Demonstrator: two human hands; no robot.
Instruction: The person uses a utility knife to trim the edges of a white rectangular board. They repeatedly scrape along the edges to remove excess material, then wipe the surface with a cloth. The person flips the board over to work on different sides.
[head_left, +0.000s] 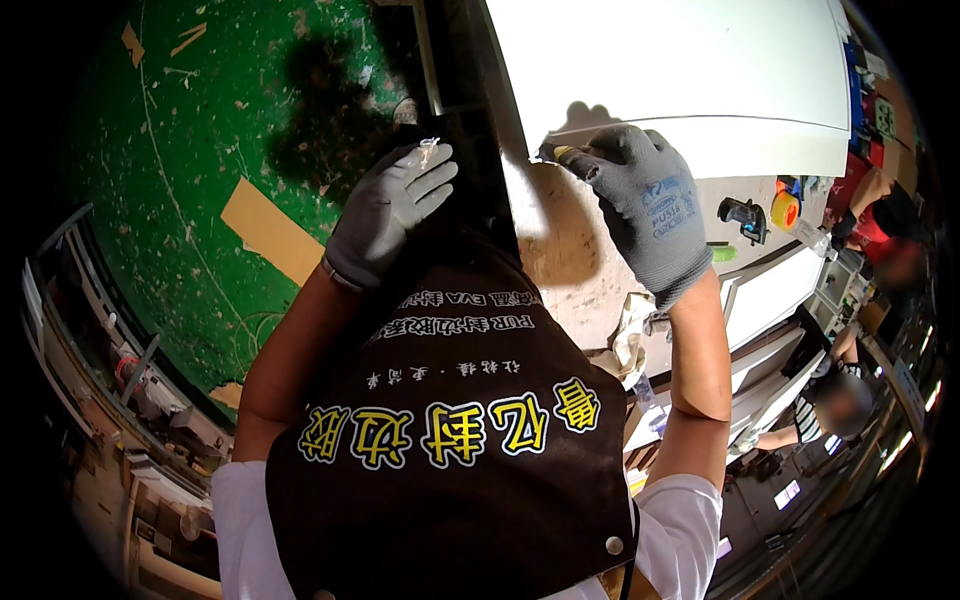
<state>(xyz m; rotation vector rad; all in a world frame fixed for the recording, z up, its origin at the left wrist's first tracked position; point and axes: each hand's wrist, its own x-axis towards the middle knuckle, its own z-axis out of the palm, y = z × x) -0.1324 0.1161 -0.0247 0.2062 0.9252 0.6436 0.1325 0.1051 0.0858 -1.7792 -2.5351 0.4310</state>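
My right hand (pixel 655 205), in a grey coated work glove, is closed round a slim tool with a yellow part (pixel 568 157). Its dark tip is at the near left corner of a large white panel (pixel 680 70), and most of the tool is hidden by my fingers. To the left, in front of my dark apron (pixel 440 370), my gloved left hand (pixel 395 205) has its fingers stretched out and slightly apart. A small whitish scrap (pixel 429 150) shows at its fingertips; whether it is gripped is unclear.
A worn bench top (pixel 560 245) lies under the panel, with a crumpled pale cloth (pixel 630 340), a black tool (pixel 745 220) and an orange tape roll (pixel 785 210). Cardboard (pixel 270 230) and scraps litter the green floor (pixel 190 130). Two people (pixel 895 215) are at the right.
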